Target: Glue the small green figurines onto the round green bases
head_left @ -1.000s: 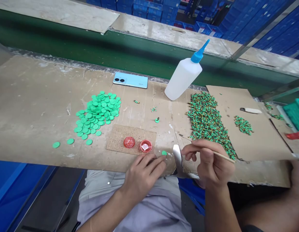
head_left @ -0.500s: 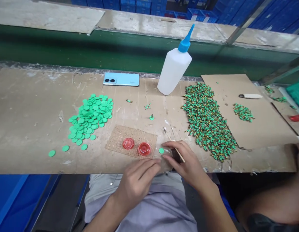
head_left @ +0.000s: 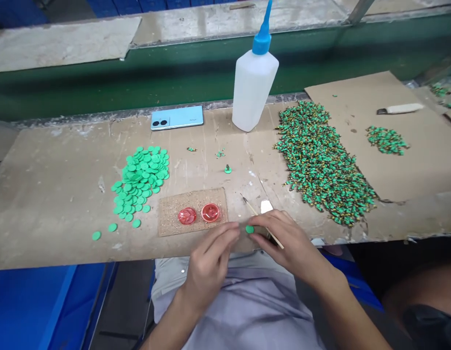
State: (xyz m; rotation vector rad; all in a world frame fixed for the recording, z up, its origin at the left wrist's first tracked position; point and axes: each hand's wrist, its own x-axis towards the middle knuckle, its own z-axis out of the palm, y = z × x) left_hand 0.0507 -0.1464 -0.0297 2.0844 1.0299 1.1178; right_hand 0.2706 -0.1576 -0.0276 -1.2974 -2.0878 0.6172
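My right hand (head_left: pixel 289 240) pinches a small green disc (head_left: pixel 250 229) by its edge between thumb and index finger. A thin brush (head_left: pixel 252 206) lies through the same hand, its tip pointing up and left. A white flat piece (head_left: pixel 266 206) shows just beyond the knuckles. Left of the disc, my left hand (head_left: pixel 210 260) has its fingertips pressed together; whatever they hold, if anything, is hidden. Two red caps, one (head_left: pixel 187 216) beside the other (head_left: pixel 210 212), rest on a brown board (head_left: pixel 190 198) near that hand.
Left on the table lies a heap of green discs (head_left: pixel 141 170). A large pile of small green-and-gold pieces (head_left: pixel 320 160) spreads at right, with a smaller pile (head_left: pixel 387 140) beyond. A phone (head_left: pixel 177 118) and a white bottle (head_left: pixel 252 87) are at the back; a disc with an upright piece (head_left: pixel 227 169) stands mid-table.
The green disc was on the table between my right fingers; now it is tilted in their pinch. My left fingertips have come closer to it. The camera view has turned.
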